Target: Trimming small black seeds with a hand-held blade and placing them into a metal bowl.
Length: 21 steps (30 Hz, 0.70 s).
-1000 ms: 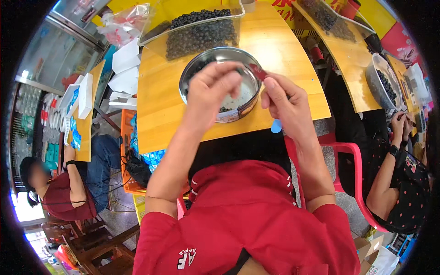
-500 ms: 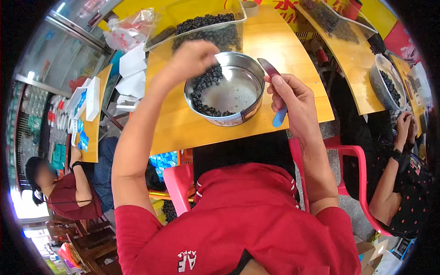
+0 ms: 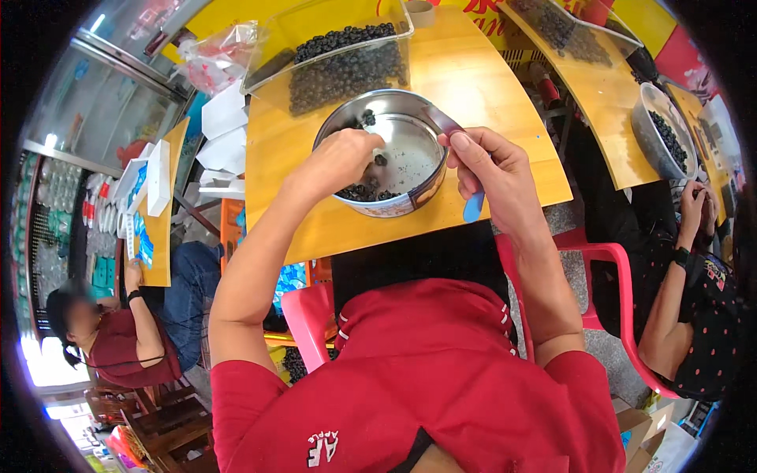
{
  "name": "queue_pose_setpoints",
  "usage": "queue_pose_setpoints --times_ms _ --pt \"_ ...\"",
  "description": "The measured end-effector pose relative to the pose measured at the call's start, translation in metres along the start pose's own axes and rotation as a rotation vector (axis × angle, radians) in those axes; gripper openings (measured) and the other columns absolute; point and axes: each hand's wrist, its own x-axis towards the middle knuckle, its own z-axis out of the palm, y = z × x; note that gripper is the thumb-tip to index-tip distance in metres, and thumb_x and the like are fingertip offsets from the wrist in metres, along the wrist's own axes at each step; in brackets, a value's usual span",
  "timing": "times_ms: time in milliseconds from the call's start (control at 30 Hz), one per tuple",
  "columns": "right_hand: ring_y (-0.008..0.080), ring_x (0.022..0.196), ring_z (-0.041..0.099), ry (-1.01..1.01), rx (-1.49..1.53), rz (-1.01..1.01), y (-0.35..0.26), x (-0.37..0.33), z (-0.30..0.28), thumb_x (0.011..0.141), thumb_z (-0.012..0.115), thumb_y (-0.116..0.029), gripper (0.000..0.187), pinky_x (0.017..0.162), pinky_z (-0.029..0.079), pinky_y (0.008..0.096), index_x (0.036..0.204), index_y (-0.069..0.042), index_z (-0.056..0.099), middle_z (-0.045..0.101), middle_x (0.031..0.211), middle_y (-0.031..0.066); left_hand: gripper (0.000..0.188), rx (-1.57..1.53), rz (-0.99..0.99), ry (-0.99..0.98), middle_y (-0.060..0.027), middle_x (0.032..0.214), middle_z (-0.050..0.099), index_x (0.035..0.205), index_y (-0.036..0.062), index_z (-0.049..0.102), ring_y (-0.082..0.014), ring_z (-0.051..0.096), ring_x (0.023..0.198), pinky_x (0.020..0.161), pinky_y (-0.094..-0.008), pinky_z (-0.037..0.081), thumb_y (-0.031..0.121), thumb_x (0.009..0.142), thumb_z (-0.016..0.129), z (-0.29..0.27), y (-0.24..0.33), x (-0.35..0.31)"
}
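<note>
A round metal bowl [image 3: 423, 203] with a patterned outside stands on the table in front of me. Small black round pieces [image 3: 364, 192] lie along its left and near side; fine dark bits dot its bare bottom. Reaching in over the left rim, my left hand [image 3: 341, 164] has its fingers drawn together. A dark piece [image 3: 381, 160] shows at the fingertips; whether they grip it I cannot tell. At the right rim, my right hand [image 3: 493, 162] is closed round a knife [image 3: 473, 206] with a blue handle. Its blade points up and left over the rim.
Behind the bowl, a clear plastic tub [image 3: 331, 79] holds many more black pieces. White boxes [image 3: 225, 130] are at the wooden table's [image 3: 505, 118] left. A person [image 3: 130, 331] sits at far left, another [image 3: 686, 315] at far right beside a pink chair [image 3: 611, 260].
My left hand has come down from beside the clear tub into the bowl. The knife blade has swung a little left, lower over the bowl's rim.
</note>
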Motion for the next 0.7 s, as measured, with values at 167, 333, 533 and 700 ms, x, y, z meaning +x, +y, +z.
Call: queue_pose_setpoints --times_ms 167,333,533,700 --pt "0.0026 0.052 0.043 -0.006 -0.018 -0.001 0.002 -0.001 0.001 0.095 0.057 -0.020 0.024 0.048 0.038 0.0185 0.102 0.002 0.065 0.057 0.074 -0.0003 0.020 0.062 -0.016 -0.058 -0.0167 0.093 0.061 0.099 0.0048 0.064 -0.0362 0.060 0.093 0.083 -0.0436 0.048 0.007 0.080 0.058 -0.007 0.019 -0.004" --pt "0.0025 0.051 0.043 -0.002 -0.024 0.003 0.001 -0.002 0.002 0.095 0.056 -0.020 0.024 0.047 0.037 0.0180 0.101 0.001 0.065 0.057 0.074 -0.0006 0.020 0.055 0.009 -0.061 -0.0166 0.094 0.060 0.099 0.0044 0.062 -0.0364 0.059 0.091 0.080 -0.0441 0.048 0.010 0.080 0.060 -0.001 0.024 -0.001" --pt "0.0027 0.055 0.041 0.058 0.047 -0.005 0.006 0.001 0.000 0.093 0.059 -0.019 0.024 0.048 0.035 0.0190 0.105 0.002 0.062 0.056 0.077 0.0001 0.020 -0.628 0.029 0.200 -0.0030 0.089 0.056 0.102 0.0035 0.063 -0.0085 0.055 0.076 0.066 -0.0225 0.043 0.005 0.083 0.066 -0.017 0.055 -0.002" --pt "0.0032 0.056 0.040 0.075 0.118 0.059 0.005 0.001 0.009 0.090 0.065 -0.016 0.023 0.048 0.034 0.0196 0.104 0.001 0.061 0.053 0.074 -0.0010 0.023 -0.912 0.045 0.338 0.0004 0.092 0.052 0.103 0.0022 0.063 -0.0067 0.051 0.081 0.071 -0.0211 0.043 -0.001 0.082 0.068 -0.012 0.079 -0.010"
